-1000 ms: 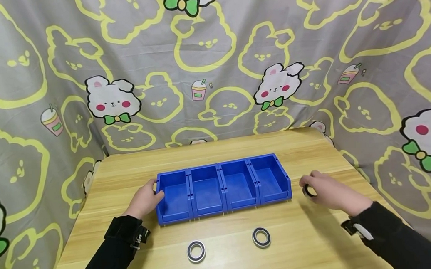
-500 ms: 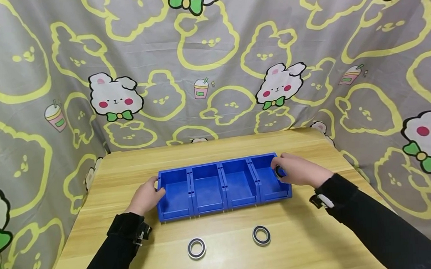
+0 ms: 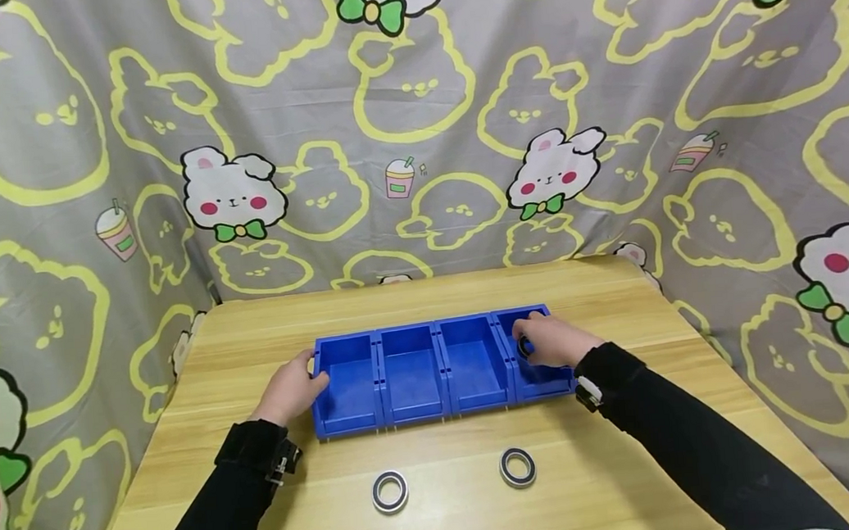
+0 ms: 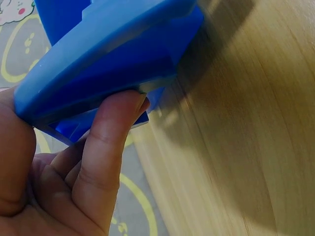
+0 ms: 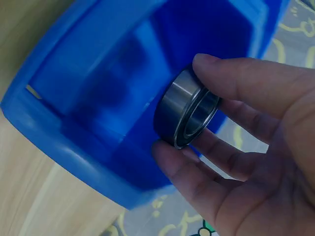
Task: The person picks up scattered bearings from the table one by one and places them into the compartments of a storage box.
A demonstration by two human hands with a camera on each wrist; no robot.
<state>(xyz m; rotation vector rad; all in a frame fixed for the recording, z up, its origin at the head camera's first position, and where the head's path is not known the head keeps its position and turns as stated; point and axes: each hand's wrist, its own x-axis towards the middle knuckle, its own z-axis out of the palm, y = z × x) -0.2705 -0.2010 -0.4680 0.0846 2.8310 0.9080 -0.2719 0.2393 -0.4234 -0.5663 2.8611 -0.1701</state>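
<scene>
A row of several joined blue plastic bins stands on the wooden table. My left hand grips the outer side wall of the leftmost bin; in the left wrist view, fingers curl around that blue wall. Over the rightmost bin, my right hand pinches a ball bearing between thumb and fingers. The right wrist view has this steel ring tilted, inside the bin's opening. Two more bearings lie flat in front of the row, one toward the left and one toward the right.
The light wood tabletop extends around the bins on all sides. A grey curtain with yellow outlines and white rabbit faces hangs behind the table and along both sides.
My right hand has carried the bearing leftward, from beside the row to over the rightmost bin. My left hand keeps its grip on the leftmost bin. The two table bearings stay put.
</scene>
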